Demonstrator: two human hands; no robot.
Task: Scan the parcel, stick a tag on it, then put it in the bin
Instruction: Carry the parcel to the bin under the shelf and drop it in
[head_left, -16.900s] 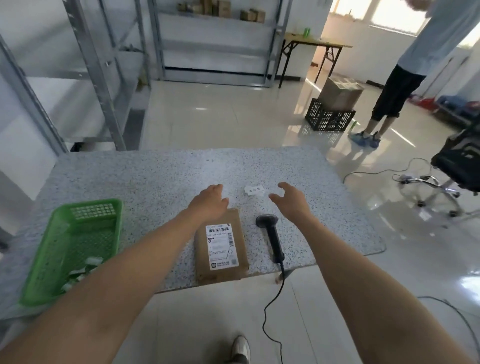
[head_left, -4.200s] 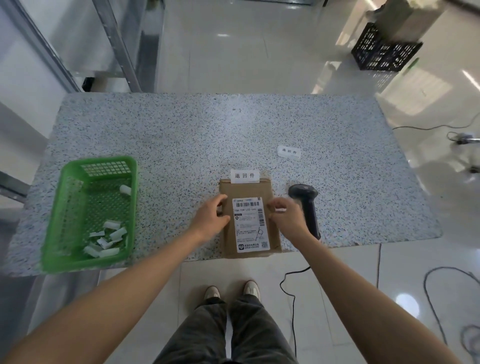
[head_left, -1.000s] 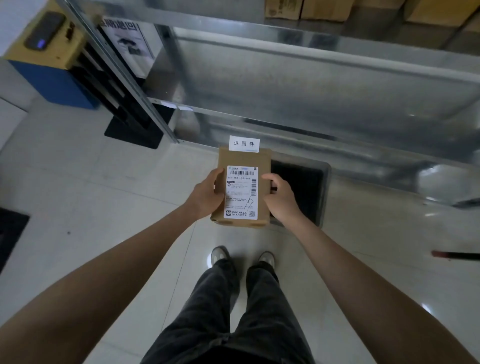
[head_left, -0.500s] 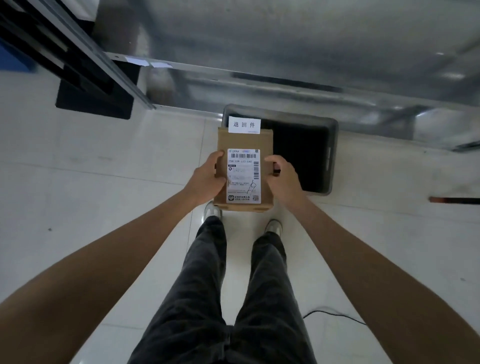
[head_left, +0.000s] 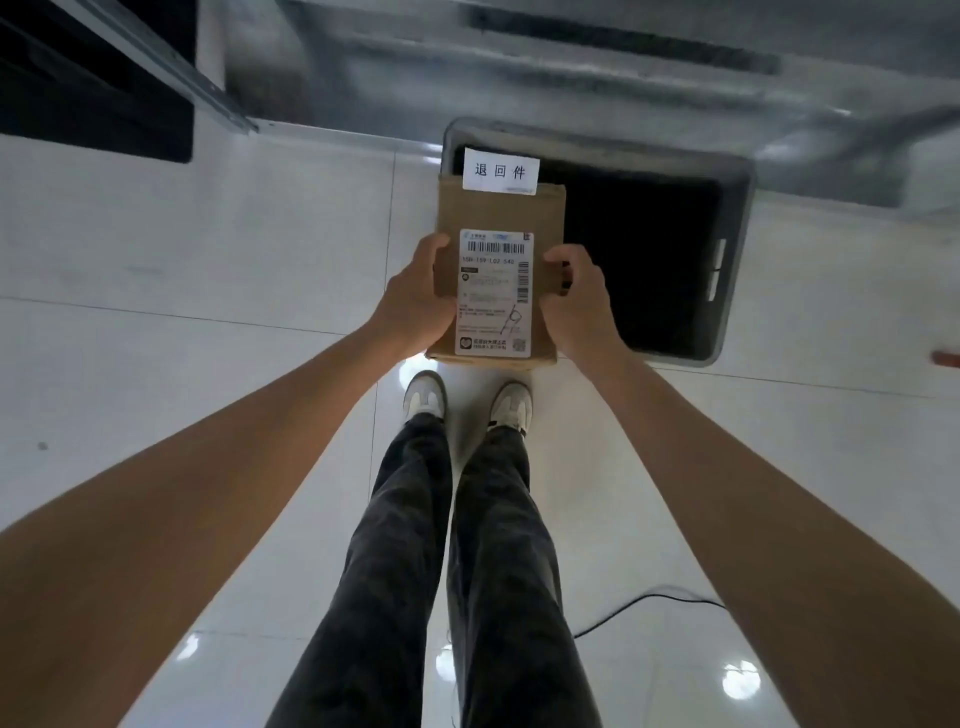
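While the person stands on the pale tiled floor, the parcel is held out in front of the body in the head view, clear of any surface and above the floor. It is a flat brown cardboard piece, carried label-up, with its long axis running straight away from the person toward the bin. It is gripped from both long edges: the left hand is clasped on the left edge with the thumb laid over the top face, and the right hand is clasped on the right edge in the same manner. A printed shipping label is seen on the top face, and a white tag bearing three characters is stuck at the far edge, part of it overhanging the cardboard.

The dark bin sits on the floor ahead and to the right of the parcel, against the base of a metal shelf unit. The parcel's far end and right edge are seen overlapping the bin's left part, while its near end is seen over the floor just ahead of the shoes. Of the two hands, the right is nearer the opening. The interior is in deep shadow, so its contents cannot be told.

With the tag in place, the drop-off is judged to be the step in hand; a shift forward and to the right would likely be needed before release.
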